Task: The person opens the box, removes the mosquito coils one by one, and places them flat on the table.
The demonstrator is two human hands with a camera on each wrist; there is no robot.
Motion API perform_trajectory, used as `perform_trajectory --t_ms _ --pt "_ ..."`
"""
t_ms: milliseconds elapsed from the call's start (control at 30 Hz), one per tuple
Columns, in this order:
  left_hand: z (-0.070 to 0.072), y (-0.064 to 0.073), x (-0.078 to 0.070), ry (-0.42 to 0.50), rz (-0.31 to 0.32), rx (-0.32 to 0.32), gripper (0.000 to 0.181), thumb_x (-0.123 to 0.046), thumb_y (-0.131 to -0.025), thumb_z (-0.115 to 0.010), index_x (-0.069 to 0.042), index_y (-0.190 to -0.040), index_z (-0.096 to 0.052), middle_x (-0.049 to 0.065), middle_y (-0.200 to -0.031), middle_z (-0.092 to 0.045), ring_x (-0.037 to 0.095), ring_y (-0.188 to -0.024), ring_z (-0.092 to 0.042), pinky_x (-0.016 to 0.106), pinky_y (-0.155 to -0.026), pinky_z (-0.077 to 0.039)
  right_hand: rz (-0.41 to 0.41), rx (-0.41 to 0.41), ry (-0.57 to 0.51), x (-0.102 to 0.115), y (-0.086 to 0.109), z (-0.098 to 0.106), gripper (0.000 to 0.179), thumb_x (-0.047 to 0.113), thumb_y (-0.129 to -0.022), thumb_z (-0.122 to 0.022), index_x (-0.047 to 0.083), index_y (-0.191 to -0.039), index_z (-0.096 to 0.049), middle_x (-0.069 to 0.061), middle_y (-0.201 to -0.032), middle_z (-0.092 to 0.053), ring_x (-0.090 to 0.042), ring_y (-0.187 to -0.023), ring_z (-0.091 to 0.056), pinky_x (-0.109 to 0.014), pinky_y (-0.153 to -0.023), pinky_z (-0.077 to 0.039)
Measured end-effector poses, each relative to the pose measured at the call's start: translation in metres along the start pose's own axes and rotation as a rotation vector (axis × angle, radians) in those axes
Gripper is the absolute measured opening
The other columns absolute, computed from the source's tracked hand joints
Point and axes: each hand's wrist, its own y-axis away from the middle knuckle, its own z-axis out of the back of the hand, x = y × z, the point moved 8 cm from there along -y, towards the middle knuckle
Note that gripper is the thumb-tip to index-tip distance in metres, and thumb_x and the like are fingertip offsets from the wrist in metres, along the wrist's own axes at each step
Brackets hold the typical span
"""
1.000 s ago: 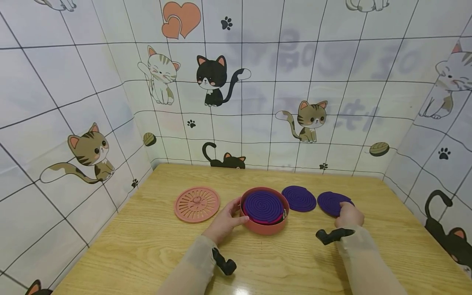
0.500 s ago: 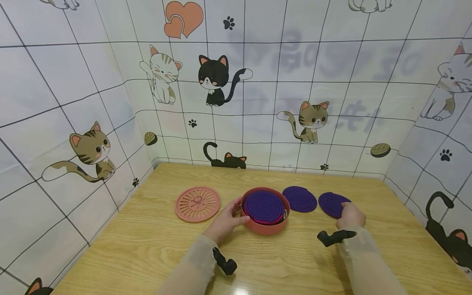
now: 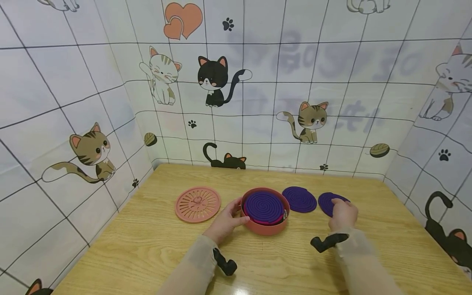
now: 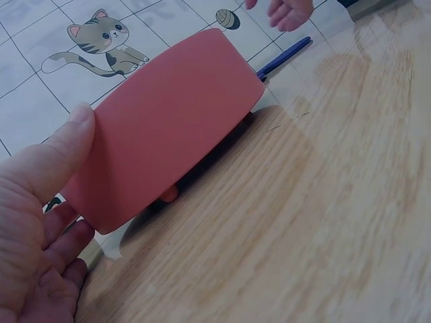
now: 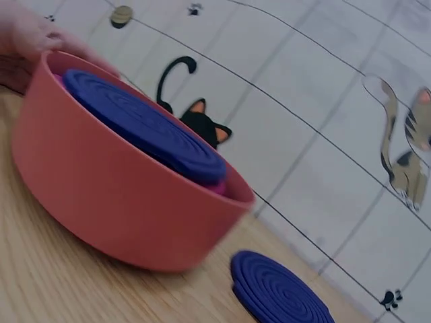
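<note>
My left hand holds the left side of a round coral bowl, thumb toward the front and fingers round the side. In the left wrist view, the thumb lies against the bowl's wall. Inside the bowl lies a purple spiral coaster, with a magenta edge showing under it. To the right, my right hand hovers over the near side of another purple coaster, partly covering it. The left wrist view has that right hand above the coaster's edge, apart from it.
A third purple coaster lies between the bowl and the right-hand coaster. Left of the bowl rests a pink slotted lid with a small knob. A cat-print sheet stands behind the wooden table and along both sides.
My right hand has come off the rightmost coaster and shifted a little left and toward me. The left hand and bowl stay in place.
</note>
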Motion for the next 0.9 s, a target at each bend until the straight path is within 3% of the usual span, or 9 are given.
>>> perform_trajectory --t_ms 33,67,333,567,900 --pt "0.000 0.000 0.000 0.001 -0.001 -0.001 0.078 -0.023 -0.084 -0.076 -0.013 -0.149 -0.034 0.007 -0.147 -0.041 0.026 -0.137 -0.035 0.042 -0.108 -0.036 0.020 0.022 0.015 0.000 0.003 -0.006 0.064 0.018 -0.096 -0.050 0.016 -0.154 -0.022 0.000 -0.158 -0.016 -0.018 -0.136 -0.027 -0.030 -0.105 -0.033" --pt "0.000 0.000 0.000 0.001 -0.001 -0.003 0.078 -0.023 -0.084 -0.076 -0.014 -0.149 -0.034 0.008 -0.147 -0.041 0.026 -0.137 -0.035 0.042 -0.108 -0.036 0.048 0.047 0.031 0.002 0.006 -0.013 0.066 0.017 -0.096 -0.050 0.012 -0.154 -0.019 -0.003 -0.159 -0.014 -0.020 -0.143 -0.015 -0.034 -0.113 -0.024" --pt "-0.001 0.001 -0.002 0.030 -0.016 0.009 0.076 -0.019 -0.086 -0.074 -0.013 -0.149 -0.033 0.009 -0.148 -0.040 0.027 -0.138 -0.034 0.043 -0.109 -0.034 0.197 0.288 0.182 0.006 0.038 -0.070 0.060 0.009 -0.098 -0.045 -0.001 -0.151 -0.018 -0.023 -0.150 -0.028 -0.035 -0.134 -0.031 -0.044 -0.110 -0.028" --pt "-0.001 0.001 -0.002 0.031 -0.015 0.013 0.077 -0.019 -0.086 -0.074 -0.012 -0.150 -0.032 0.010 -0.149 -0.039 0.028 -0.138 -0.034 0.042 -0.108 -0.036 0.225 0.510 0.284 -0.002 0.059 -0.110 0.054 0.008 -0.099 -0.045 -0.005 -0.147 -0.024 -0.026 -0.144 -0.033 -0.039 -0.131 -0.034 -0.048 -0.112 -0.026" --pt "-0.001 0.000 0.000 0.020 -0.015 0.012 0.077 -0.020 -0.086 -0.074 -0.013 -0.150 -0.032 0.009 -0.149 -0.039 0.028 -0.138 -0.034 0.044 -0.108 -0.035 0.268 0.552 0.494 -0.017 0.070 -0.134 0.050 0.010 -0.099 -0.051 -0.003 -0.144 -0.033 -0.023 -0.142 -0.040 -0.038 -0.131 -0.038 -0.050 -0.107 -0.034"
